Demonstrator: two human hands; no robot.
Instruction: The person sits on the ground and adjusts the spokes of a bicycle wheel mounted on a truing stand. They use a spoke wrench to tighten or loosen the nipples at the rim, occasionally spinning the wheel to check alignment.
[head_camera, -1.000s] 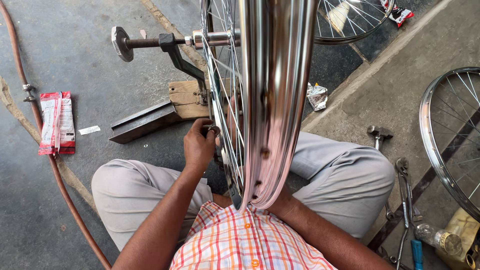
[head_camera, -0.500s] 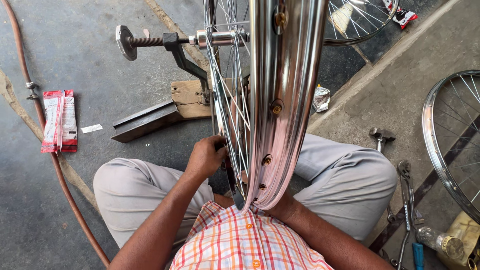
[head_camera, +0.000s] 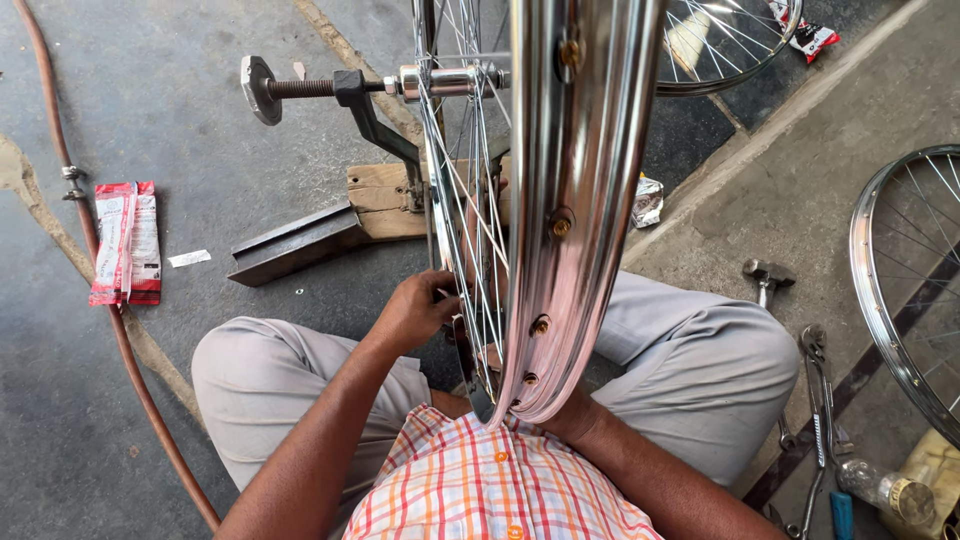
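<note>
Wheel rim (head_camera: 575, 210), chromed, stands upright on edge directly ahead of the person, its hub axle (head_camera: 440, 80) carried in a dark metal truing stand (head_camera: 365, 105). Brass-coloured nipple heads show along the rim's outer well.

Left hand (head_camera: 415, 315): fingertips curled in among the spokes (head_camera: 470, 230) on the left face of the wheel, low down near the rim's bottom arc. Fingers bunched close together; whether they pinch a spoke, a nipple or a small tool cannot be told, as the tips are hidden behind the wires. The rim lies just right of the knuckles, touching or nearly so.

Right hand (head_camera: 565, 420): mostly hidden behind the rim's lowest part, at the person's lap. Only the wrist and back of the hand show; finger state cannot be told.

Outward: stand is bolted to a wooden block (head_camera: 385, 200) with a steel angle bar (head_camera: 290, 250) lying against it on the concrete floor (head_camera: 160, 130). Person sits cross-legged, grey trousers, checked shirt.

Farther out: reddish hose (head_camera: 100, 300) running along the left; red-and-white packet (head_camera: 125, 240) beside it. To the right, a hammer (head_camera: 765, 275), a spanner (head_camera: 820, 390), and a second spoked wheel (head_camera: 900, 300) lying flat. A third wheel (head_camera: 725, 45) at top.
</note>
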